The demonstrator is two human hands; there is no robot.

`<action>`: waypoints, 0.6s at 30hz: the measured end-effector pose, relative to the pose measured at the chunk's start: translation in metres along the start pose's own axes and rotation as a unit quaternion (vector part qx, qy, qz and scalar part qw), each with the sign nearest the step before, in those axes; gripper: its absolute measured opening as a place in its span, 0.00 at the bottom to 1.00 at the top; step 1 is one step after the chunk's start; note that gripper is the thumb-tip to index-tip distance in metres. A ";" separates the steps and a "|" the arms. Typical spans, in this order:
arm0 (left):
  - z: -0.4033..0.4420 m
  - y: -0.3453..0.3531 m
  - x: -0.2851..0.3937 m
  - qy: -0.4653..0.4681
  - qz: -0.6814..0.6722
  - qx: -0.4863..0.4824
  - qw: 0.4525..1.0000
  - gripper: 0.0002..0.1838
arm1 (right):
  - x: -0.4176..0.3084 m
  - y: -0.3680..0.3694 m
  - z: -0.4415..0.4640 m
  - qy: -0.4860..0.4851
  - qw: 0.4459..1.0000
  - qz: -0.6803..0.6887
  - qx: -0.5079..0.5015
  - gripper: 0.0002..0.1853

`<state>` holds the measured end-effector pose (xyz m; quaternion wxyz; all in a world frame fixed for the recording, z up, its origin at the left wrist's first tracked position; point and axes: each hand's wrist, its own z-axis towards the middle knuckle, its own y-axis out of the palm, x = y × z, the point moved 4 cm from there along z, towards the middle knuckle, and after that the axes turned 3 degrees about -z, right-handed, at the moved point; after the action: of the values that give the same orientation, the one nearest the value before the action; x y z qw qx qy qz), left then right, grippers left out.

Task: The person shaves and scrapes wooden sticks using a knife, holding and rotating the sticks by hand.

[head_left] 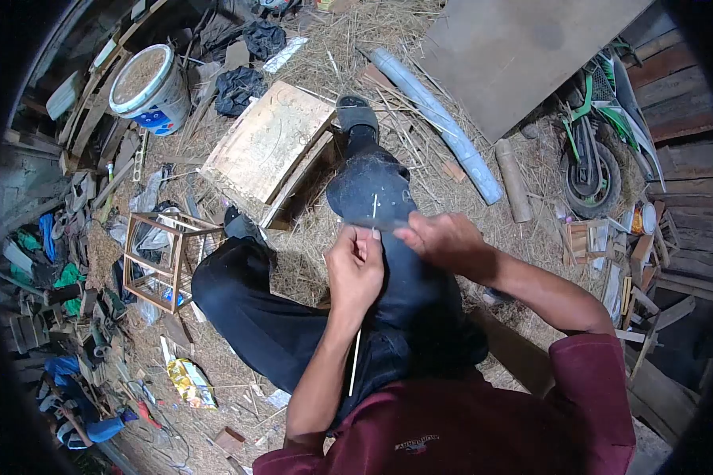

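Note:
Above my right thigh, my left hand (355, 265) pinches a thin pale stick (355, 364). The stick's lower end runs down past my wrist toward my lap, and its short upper end points away above the fingertips. Just to the right, my right hand (444, 237) is closed, its knuckles up and slightly blurred. A blurred, thin greyish shape, perhaps a blade (379, 225), reaches from it across the stick; its exact form cannot be made out. Small pale flecks lie on the dark trouser knee.
A wooden box (269, 142) stands ahead, beside my foot. A small wooden frame cage (154, 261) and a white bucket (146, 91) are at left. A grey pipe (440, 123), a large board (531, 55) and a green toy-like motorbike (590, 150) are at right. Straw covers the floor.

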<state>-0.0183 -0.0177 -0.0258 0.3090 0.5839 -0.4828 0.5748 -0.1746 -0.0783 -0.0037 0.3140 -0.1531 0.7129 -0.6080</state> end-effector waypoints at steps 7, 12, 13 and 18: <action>-0.033 -0.028 0.008 -0.065 -0.147 -0.019 0.987 0.06 | 0.018 0.000 0.015 0.112 0.981 0.158 -0.035 0.23; 0.017 -0.066 0.032 -0.033 -0.271 0.029 0.962 0.09 | 0.005 -0.010 0.016 0.140 0.900 0.405 0.081 0.16; 0.027 -0.072 0.039 -0.015 -0.298 0.037 0.954 0.09 | -0.009 -0.012 0.015 0.155 0.868 0.465 0.083 0.14; 0.061 -0.109 0.083 0.105 -0.362 0.059 0.924 0.10 | -0.097 -0.032 0.015 0.143 0.773 0.616 -0.035 0.22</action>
<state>0.0939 -0.0538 0.0662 0.5096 0.6728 -0.1684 0.5092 -0.0971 -0.0382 0.0511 0.5101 0.3973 0.7121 -0.2737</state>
